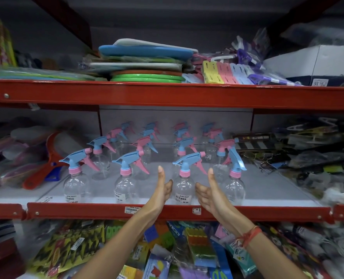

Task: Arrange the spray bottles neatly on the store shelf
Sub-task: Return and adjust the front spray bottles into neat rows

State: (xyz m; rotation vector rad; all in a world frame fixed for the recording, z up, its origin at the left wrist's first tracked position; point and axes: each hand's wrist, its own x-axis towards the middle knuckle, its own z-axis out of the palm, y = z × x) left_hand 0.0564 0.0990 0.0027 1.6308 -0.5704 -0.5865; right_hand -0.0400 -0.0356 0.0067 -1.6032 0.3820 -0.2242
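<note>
Head view: a front-row spray bottle (183,186) stands near the shelf (114,210) edge, between the left hand (162,188) and right hand (209,191), both open wide and empty. A clumsy squeeze could tip this light bottle into its neighbours (234,186).

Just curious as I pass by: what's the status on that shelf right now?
Left hand, right hand open, flanking front-row spray bottle, not gripping. Rows upright; far-right front bottle turned differently. Nothing in the way.
</note>
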